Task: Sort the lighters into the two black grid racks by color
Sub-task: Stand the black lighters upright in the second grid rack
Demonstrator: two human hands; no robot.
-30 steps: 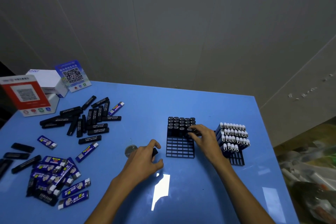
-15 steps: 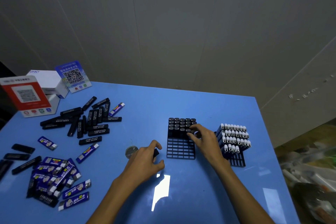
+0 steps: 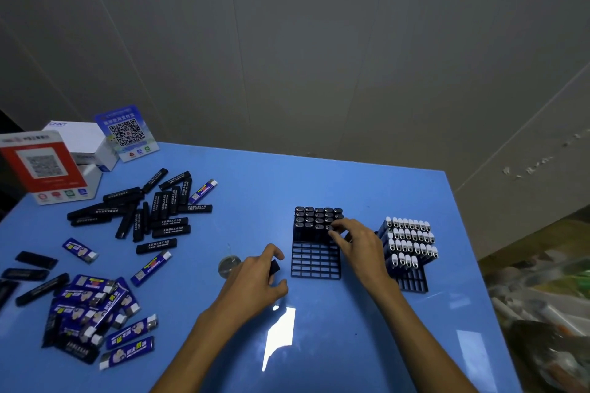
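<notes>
Two black grid racks stand on the blue table (image 3: 319,182). The left rack (image 3: 315,265) holds several black lighters in its far rows. The right rack (image 3: 413,282) holds several blue lighters with white caps. My right hand (image 3: 357,241) pinches a black lighter (image 3: 329,227) at the front row of filled cells in the left rack. My left hand (image 3: 255,277) rests on the table beside that rack and grips a black lighter (image 3: 274,266). A loose pile of black lighters (image 3: 153,207) lies at the far left, a pile of blue ones (image 3: 95,313) at the near left.
A small round metal disc (image 3: 228,265) lies just left of my left hand. Two QR-code stands, one red (image 3: 41,166) and one blue (image 3: 127,134), and a white box (image 3: 79,137) sit at the table's far left corner. Clutter lies beyond the table's right edge.
Both hands have stayed almost where they were. My right hand's fingers have shifted slightly at the black lighter in the left rack.
</notes>
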